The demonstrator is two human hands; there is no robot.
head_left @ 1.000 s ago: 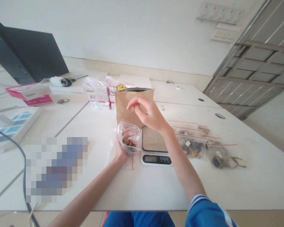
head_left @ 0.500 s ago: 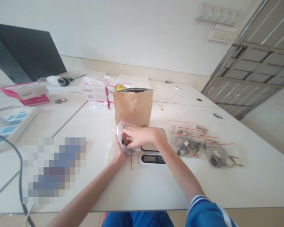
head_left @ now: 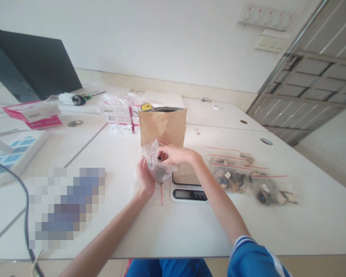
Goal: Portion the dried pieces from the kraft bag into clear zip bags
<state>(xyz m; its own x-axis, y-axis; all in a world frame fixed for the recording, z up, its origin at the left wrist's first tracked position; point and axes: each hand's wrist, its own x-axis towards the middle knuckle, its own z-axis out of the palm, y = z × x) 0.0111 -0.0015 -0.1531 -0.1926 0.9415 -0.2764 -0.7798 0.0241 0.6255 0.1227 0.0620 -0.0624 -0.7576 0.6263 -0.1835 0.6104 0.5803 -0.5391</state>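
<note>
My left hand (head_left: 146,180) is closed around the side of a clear zip-lock bag (head_left: 154,159) with dark pieces inside. At the bag's mouth is my right hand (head_left: 174,154), its fingers curled together by a small dark bit; what they grip is partly hidden. Just behind the bag a brown kraft paper pouch (head_left: 163,127) stands upright with its top open. A white digital scale (head_left: 189,194) lies under my right forearm, its plate partly covered. Beneath my left hand another clear bag with a red zip line (head_left: 162,195) rests on the table.
On the right lie several filled zip-lock bags (head_left: 233,177) of dark and brown pieces. Plastic-wrapped pink and white boxes (head_left: 117,113) stand behind the pouch. To the left are a power strip (head_left: 20,152), a black cable (head_left: 25,200), a pink box (head_left: 43,115) and a dark monitor (head_left: 40,61).
My right hand has drawn up and slightly right, from inside the zip-lock bag to its mouth. The bag has tilted and crumpled, and its brown contents show less.
</note>
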